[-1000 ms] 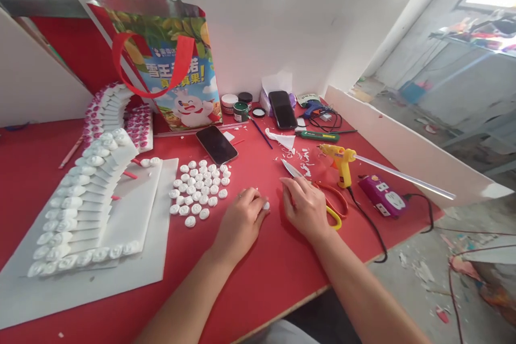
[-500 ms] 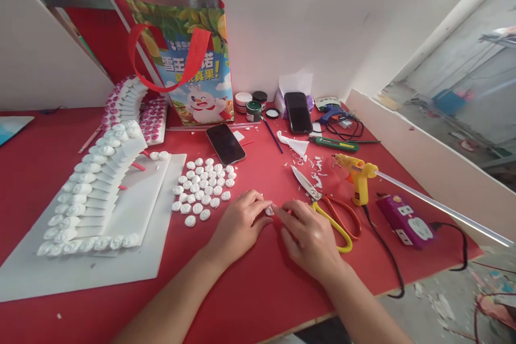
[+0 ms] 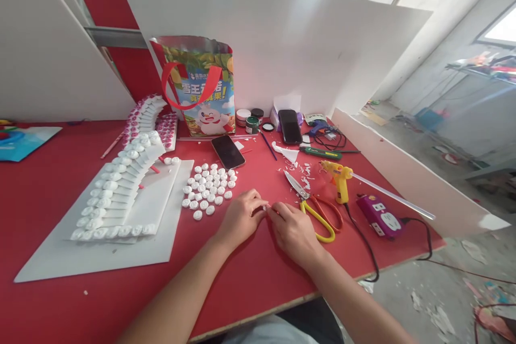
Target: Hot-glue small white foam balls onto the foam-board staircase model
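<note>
Low over the red table, my left hand (image 3: 243, 216) and my right hand (image 3: 295, 230) meet fingertip to fingertip. A small white rolled rosette (image 3: 265, 207) is pinched in the left fingers, mostly covered by them. My right hand's fingers are closed together and press against its edge. To the left of my hands lies a cluster of white rosettes (image 3: 206, 194), spread loosely. Scissors (image 3: 322, 222) with yellow and orange handles lie just right of my right hand, blades part open. Further left, a curved white model (image 3: 121, 177) edged with rosettes rests on a white foam board (image 3: 141, 258).
A yellow hot glue gun (image 3: 341, 180) with a long clear stick lies at right, beside a purple power socket (image 3: 381, 216). Two phones (image 3: 228, 152), paint jars (image 3: 252, 124), a green-handled tool (image 3: 322, 153) and white shavings (image 3: 307, 174) lie behind. A printed bag (image 3: 212, 113) stands at the back.
The camera view has tilted up, showing more of the room behind. My right fingers have come closer to the left ones, covering more of the rosette.
</note>
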`<move>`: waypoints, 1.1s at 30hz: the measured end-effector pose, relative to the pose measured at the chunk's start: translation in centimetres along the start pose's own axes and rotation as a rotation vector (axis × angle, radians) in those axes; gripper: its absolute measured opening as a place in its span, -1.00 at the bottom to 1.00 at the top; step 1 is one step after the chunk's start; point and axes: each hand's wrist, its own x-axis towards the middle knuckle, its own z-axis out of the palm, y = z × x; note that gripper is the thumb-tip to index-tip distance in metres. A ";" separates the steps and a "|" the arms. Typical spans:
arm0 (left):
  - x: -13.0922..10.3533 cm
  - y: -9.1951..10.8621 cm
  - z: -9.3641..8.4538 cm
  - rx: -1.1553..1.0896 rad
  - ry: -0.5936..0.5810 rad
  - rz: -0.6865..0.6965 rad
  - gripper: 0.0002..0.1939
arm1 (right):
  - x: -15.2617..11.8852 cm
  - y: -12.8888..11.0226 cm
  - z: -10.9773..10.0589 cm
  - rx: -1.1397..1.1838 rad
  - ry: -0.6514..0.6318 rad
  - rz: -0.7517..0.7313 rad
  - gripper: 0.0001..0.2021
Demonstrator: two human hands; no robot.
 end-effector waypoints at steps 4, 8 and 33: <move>-0.2 -0.1 0.1 0.008 0.014 0.009 -0.80 | -0.2 -0.5 0.5 -0.008 -0.040 0.004 -0.74; -0.4 0.0 0.1 -0.007 0.035 0.013 -0.80 | -0.5 0.1 0.2 0.034 -0.049 0.061 -0.75; -0.5 0.6 -0.7 -0.118 0.005 -0.084 -0.92 | 0.2 0.4 -0.6 0.324 0.185 0.327 -0.85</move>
